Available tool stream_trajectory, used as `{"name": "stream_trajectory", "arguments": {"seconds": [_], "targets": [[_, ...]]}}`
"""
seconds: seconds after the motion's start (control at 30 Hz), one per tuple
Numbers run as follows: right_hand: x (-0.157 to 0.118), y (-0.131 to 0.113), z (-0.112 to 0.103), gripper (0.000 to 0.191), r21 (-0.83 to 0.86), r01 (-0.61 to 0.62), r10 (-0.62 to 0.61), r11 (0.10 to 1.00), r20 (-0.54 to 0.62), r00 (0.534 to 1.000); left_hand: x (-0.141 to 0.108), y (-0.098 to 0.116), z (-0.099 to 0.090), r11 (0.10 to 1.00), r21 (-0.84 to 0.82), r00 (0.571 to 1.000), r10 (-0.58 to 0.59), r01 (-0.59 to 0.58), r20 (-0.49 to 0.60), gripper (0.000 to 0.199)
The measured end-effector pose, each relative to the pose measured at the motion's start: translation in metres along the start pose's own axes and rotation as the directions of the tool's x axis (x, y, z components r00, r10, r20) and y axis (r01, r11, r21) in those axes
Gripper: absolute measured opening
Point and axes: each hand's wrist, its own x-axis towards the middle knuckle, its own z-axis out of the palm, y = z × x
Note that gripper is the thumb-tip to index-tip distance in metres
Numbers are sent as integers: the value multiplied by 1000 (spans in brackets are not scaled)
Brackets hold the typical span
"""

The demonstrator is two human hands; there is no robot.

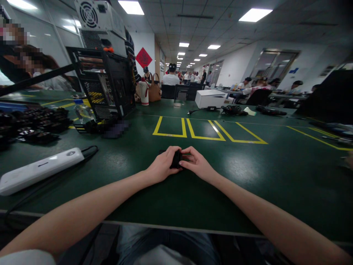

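Observation:
A small black object (176, 159) is held between my two hands, low over the green table (132, 198) or resting on it. My left hand (164, 163) is wrapped round its left side and hides much of it. From the right, the thumb and fingertips of my right hand (196, 162) pinch its edge. Past my hands, yellow tape outlines (205, 138) mark the tabletop.
At the left lie a white elongated device (41, 169) with a black cable and a pile of black parts (35, 123). An open black computer case (110, 81) stands behind them. Further back are a white cup (144, 92) and a white box (210, 99).

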Motion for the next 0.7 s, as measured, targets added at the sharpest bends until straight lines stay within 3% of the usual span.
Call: {"name": "stream_trajectory", "arguments": {"seconds": [0.23,0.43,0.7], "targets": [[0,1,0,18,-26,4,-5,1000,-40,999,0,0,-1,1000,-14,1000,4,-3,13,56],[0,-2,0,26,-18,-43,43,999,-21,999,0,1,-1,1000,-19,1000,-2,2,7,56],[-2,-1,-1,27,37,-16,16,999,11,1000,-1,2,-2,1000,-24,1000,-16,17,14,55]]}}
